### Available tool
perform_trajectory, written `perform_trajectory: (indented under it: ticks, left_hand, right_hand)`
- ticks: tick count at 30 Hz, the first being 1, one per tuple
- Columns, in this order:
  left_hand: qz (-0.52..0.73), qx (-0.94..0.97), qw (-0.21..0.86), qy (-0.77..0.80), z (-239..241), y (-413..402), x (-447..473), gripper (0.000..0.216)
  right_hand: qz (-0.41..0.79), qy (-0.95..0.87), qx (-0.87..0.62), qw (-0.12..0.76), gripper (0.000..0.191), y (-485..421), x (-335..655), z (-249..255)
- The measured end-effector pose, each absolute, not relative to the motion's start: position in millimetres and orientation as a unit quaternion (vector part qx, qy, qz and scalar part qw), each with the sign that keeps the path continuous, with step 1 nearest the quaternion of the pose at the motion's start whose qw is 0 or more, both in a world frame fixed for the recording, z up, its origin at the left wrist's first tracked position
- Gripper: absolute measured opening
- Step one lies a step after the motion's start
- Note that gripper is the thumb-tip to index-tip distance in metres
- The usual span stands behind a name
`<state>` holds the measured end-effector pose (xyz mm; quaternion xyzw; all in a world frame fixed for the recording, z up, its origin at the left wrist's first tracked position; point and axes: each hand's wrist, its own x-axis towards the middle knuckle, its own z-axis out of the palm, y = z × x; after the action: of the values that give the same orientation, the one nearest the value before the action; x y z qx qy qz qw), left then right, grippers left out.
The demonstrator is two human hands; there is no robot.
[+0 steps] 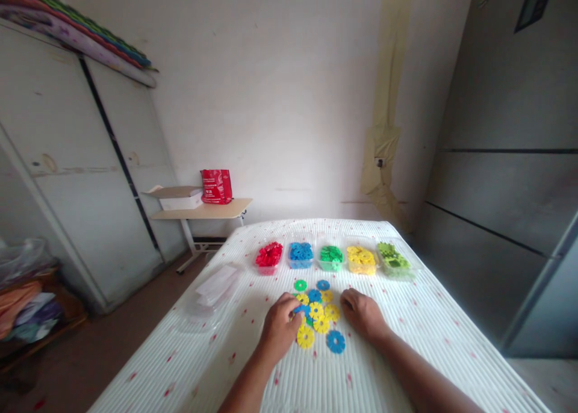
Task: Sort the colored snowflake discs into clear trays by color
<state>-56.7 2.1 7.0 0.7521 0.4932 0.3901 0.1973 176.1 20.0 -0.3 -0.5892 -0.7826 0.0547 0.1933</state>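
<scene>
Left hand, right hand: curled, cannot tell if holding | between them: overlapping yellow, blue, green flower-shaped plastic discs | risk: dragging neighbours through overlap

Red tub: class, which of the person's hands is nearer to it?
Left. The left hand is on the near side of the red tub, slightly right; the right hand is farther right.

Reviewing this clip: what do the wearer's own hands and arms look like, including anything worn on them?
The left hand and right hand are ungloved. The left forearm and right forearm show no sleeves, and neither wrist shows a watch or band. Rings are too small to rule out.
</scene>
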Motion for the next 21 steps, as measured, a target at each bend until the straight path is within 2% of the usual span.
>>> perform_trajectory:
  ticks: [5, 8, 14, 21]
  left_hand:
    - [0.329, 0.804, 0.243, 0.431, 9.3, -25.6, -21.6, 0.030]
    - [0.263, 0.844, 0.216, 0.414, 5.2, -37.2, -7.2, 0.041]
    - [0.161, 0.856, 0.120, 0.477, -1.0, -40.8, -1.5, 0.045]
    - [0.152, 0.838, 0.108, 0.513, 1.4, -42.0, -1.9, 0.037]
  right_hand:
    - [0.047, -0.780, -0.594, 0.193, 0.021, 21.6, 175.8, -2.6]
    - [0.043, -0.778, -0.597, 0.192, 0.021, 22.5, 175.6, -4.0]
    - [0.038, -0.780, -0.595, 0.192, 0.020, 23.3, 176.3, -6.0]
    - [0.033, -0.779, -0.596, 0.191, 0.020, 22.1, 175.9, -6.2]
